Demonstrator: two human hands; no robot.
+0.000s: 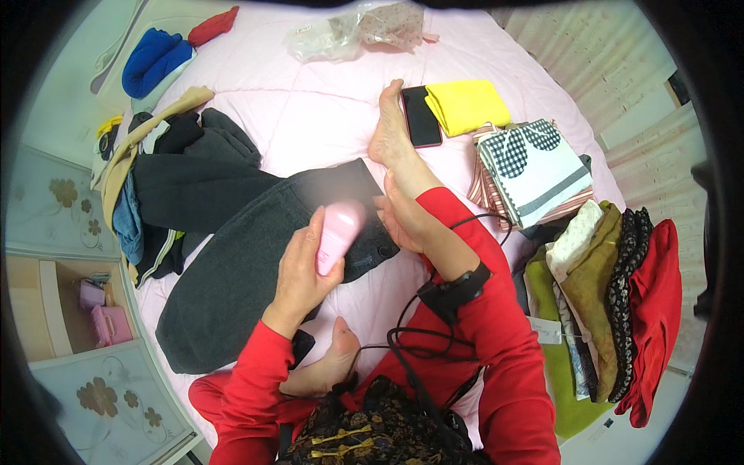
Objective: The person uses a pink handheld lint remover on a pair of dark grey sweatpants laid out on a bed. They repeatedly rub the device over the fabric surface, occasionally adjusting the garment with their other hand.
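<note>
My left hand [302, 273] is wrapped around a pink handheld device [339, 235], probably a fabric shaver, held over the waist end of dark grey trousers [232, 279]. The device's far end looks blurred against the cloth. Its fingers apart, my right hand [404, 218] is beside the waistband's right edge, holding nothing; whether it touches the cloth I cannot tell. The trousers lie across the pink quilt [325, 128], one leg reaching towards the lower left and the other towards the upper left.
A smartphone [421, 116], a folded yellow cloth [468, 106] and folded checked fabric [523, 168] lie right of my foot. Folded clothes [654, 314] are stacked at the right, mixed clothes [125, 226] at the left. Black cables [401, 337] cross my lap. Clear plastic bags [349, 35] lie at the far side.
</note>
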